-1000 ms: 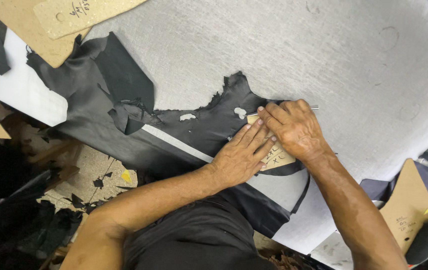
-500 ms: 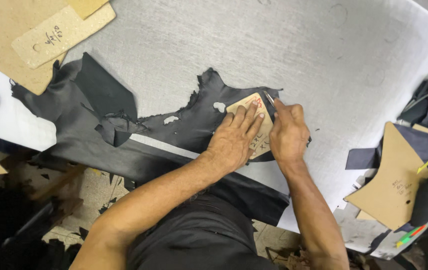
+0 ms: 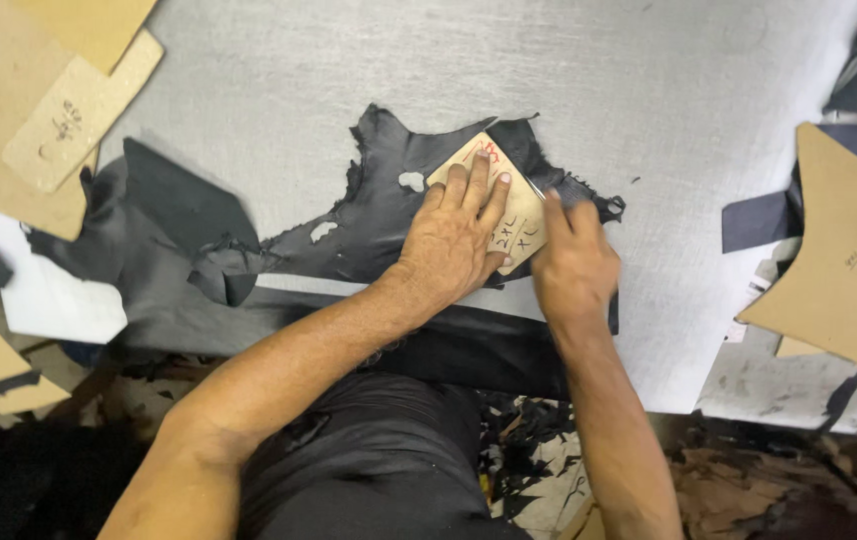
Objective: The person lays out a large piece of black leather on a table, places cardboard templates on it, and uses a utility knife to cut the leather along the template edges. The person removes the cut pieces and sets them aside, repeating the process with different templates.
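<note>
Left hand [image 3: 454, 240] flat on a small tan cardboard template [image 3: 504, 205], fingers spread and pressing it down; grip apart, nothing clamped, just palm and fingertips on the card. Template has handwritten marks, sits tilted like a diamond on a ragged black leather piece [image 3: 389, 215].

Right hand [image 3: 574, 262] just at 3 o'clock of the template, touching its right edge. Fingers curled together around something thin: a pale sliver shows at the fingertips along the template edge, too blurred to say what tool it is.

Leather lies near the centre of the grey desk [image 3: 599, 80], torn edges, a couple of holes in it. Its lower part runs over the desk's near edge at 6 o'clock.

More black leather scraps [image 3: 164, 225] at 9 o'clock of the hands. Large cardboard sheets [image 3: 9, 120] at 10 o'clock, stacked, one smaller piece on top. Another cardboard pattern [image 3: 844, 250] at 3 o'clock, well apart from the hands, partly over dark material. White sheet [image 3: 59, 300] at 8 o'clock under the scraps.
</note>
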